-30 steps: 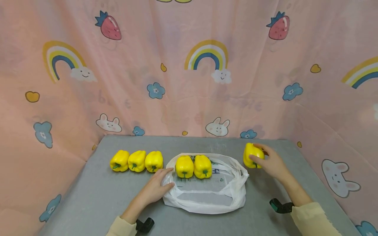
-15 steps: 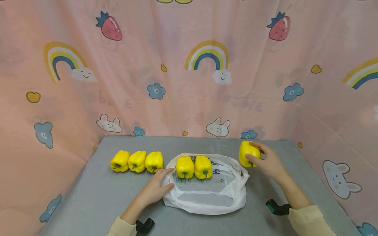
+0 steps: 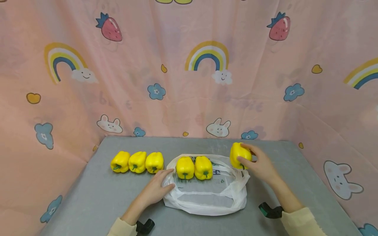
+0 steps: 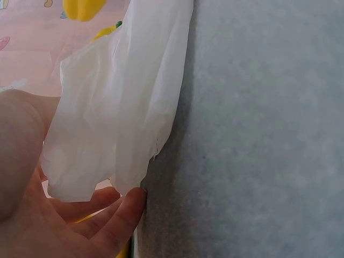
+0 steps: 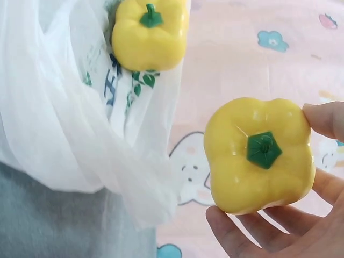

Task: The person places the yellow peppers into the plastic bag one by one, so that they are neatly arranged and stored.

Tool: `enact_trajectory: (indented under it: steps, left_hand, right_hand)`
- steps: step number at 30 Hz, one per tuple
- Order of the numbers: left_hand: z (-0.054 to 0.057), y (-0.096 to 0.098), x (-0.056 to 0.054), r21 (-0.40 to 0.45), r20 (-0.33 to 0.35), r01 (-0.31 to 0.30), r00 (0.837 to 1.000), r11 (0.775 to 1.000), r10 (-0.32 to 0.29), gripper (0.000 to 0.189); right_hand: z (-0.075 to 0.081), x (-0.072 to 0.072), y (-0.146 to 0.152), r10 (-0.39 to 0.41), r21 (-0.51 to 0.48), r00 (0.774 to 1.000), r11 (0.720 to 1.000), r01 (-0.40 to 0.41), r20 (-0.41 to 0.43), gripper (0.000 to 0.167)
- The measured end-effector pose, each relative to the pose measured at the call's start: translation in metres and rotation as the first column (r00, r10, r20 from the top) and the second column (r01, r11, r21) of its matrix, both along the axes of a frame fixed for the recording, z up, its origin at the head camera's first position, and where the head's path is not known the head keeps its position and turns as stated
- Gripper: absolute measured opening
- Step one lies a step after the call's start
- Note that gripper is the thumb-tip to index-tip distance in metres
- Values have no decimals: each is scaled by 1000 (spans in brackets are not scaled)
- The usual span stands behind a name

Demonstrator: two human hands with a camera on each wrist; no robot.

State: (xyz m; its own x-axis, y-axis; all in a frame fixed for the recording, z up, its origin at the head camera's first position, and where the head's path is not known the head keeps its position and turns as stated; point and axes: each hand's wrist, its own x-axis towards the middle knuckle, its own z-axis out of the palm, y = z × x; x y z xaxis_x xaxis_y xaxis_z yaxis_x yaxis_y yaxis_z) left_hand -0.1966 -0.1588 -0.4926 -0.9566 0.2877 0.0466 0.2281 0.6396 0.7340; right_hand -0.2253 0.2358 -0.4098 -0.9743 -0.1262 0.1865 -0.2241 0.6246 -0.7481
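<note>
In the head view, a white plastic bag [image 3: 206,209] lies with its mouth spread open. Two yellow bell peppers [image 3: 185,167] sit side by side inside its far part. My left hand [image 3: 155,190] holds the bag's left edge; the left wrist view shows the white plastic [image 4: 107,118] between thumb and fingers. Just beyond the bag's right rim, my right hand [image 3: 260,164] grips another yellow bell pepper [image 3: 238,154]. Seen up close in the right wrist view, this pepper [image 5: 231,161] has its green stem toward the camera, with thumb and fingers around its sides.
Three more yellow bell peppers [image 3: 137,161] stand in a row on the grey table [image 3: 94,196], left of the bag. A pink printed curtain [image 3: 177,108] encloses the table at the back and sides. Black devices [image 3: 270,210] are worn at both wrists.
My right hand has moved left with its bell pepper, from right of the bag to the bag's right rim. The left hand, the bag and the other peppers have stayed in place.
</note>
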Motion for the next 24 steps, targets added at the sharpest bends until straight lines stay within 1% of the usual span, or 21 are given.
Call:
enact_trajectory:
  steps: [8, 15, 19, 24]
  left_hand:
    - [0, 0, 1, 3, 5, 1, 1000, 1000, -2, 57]
    - [1, 0, 1, 2, 9, 2, 1000, 1000, -2, 57]
    - [1, 0, 1, 3, 7, 2, 1000, 1000, -2, 57]
    - [1, 0, 1, 3, 8, 2, 1000, 1000, -2, 56]
  right_hand:
    - [-8, -1, -17, 16, 23, 999, 1000, -17, 31, 65]
    - [-17, -2, -31, 59, 12, 998, 998, -59, 25, 62]
    - [-20, -2, -38, 74, 11, 996, 997, -75, 53, 61]
    - [-25, -2, -43, 83, 36, 993, 996, -86, 88, 62]
